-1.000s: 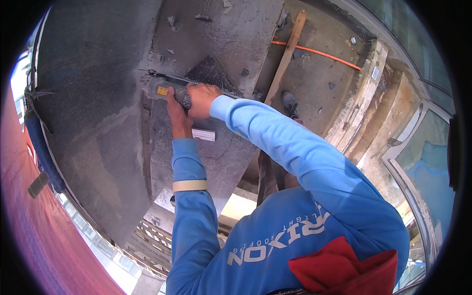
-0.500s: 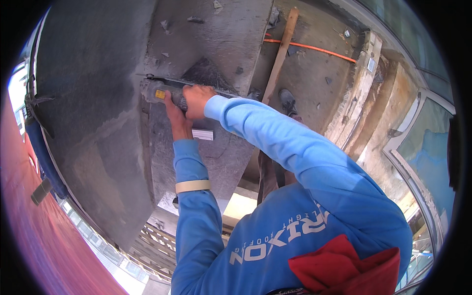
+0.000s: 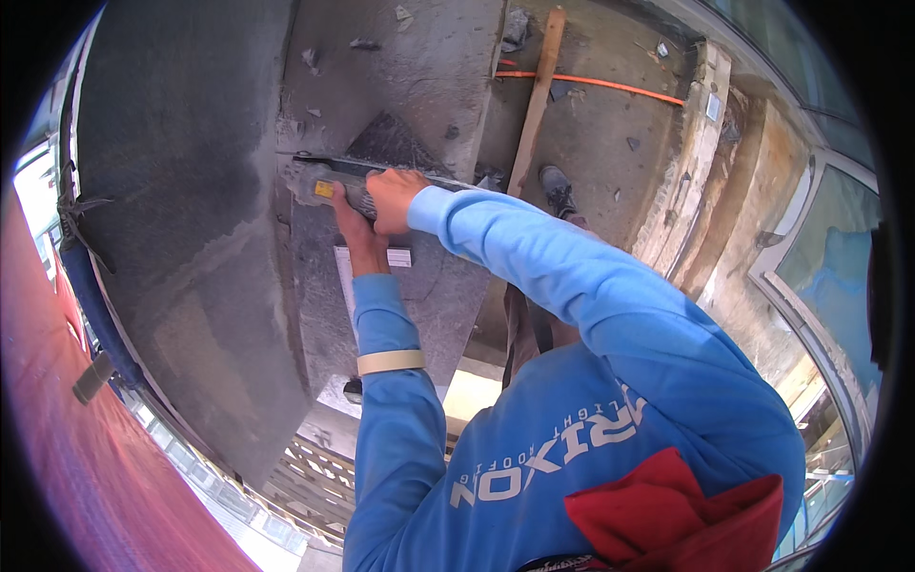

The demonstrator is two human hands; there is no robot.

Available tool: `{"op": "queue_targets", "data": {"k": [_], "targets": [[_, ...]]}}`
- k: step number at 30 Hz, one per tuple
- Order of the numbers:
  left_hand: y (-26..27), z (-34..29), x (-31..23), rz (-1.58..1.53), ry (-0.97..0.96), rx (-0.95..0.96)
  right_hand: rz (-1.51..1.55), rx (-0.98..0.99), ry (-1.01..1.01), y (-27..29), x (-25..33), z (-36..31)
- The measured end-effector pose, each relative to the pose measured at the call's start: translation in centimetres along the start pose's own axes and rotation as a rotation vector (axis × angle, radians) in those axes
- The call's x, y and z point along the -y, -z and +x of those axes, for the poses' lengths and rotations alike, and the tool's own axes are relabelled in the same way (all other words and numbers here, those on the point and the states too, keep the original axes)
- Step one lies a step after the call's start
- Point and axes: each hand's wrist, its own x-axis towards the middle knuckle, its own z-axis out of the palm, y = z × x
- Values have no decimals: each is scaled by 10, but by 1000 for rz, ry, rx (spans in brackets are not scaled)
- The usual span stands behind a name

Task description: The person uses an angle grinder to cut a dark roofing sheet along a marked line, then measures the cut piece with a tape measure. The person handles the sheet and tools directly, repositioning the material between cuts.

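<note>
Both my hands grip a dusty grey angle grinder with a yellow label near its front. My left hand wraps the front part, and my right hand closes over the body behind it. The tool lies along a straight cut line across a dark grey slab. Pale dust at its front hides the disc. A dark triangular patch lies just beyond the line. Close to my left wrist, a white L-shaped square rests on the slab, partly covered by my forearm.
A wooden batten and an orange cord lie on the floor to the right, near my shoe. Loose chips are scattered on the far slab. A blue rolled bundle runs along the left edge, beside red sheeting.
The grinder and both hands have shifted slightly right along the cut line. My left forearm moved right too, uncovering the long leg of the white square. The view has also shifted a little.
</note>
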Motion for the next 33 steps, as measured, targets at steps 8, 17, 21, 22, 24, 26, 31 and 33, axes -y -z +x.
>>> {"op": "queue_targets", "data": {"k": [8,17,21,22,24,26,31,33], "targets": [[-25,-29,11,46,-24,-92,23,31,-38,1,-10,-20],[-39,-49,31,65,-5,-106,6,19,-31,3,-25,-47],[-29,-48,47,35,14,-34,6,24,-57,4,-31,-62],[-33,-51,49,59,11,-40,4,25,-68,5,-33,-66],[-40,-60,55,106,6,-54,-1,38,-81,6,-38,-72],[-57,-73,59,64,1,-75,-4,57,-93,9,-45,-78],[-68,-90,73,27,12,-71,-16,49,-99,13,-51,-100],[-71,-102,77,37,24,-76,-9,48,-108,12,-54,-110]]}}
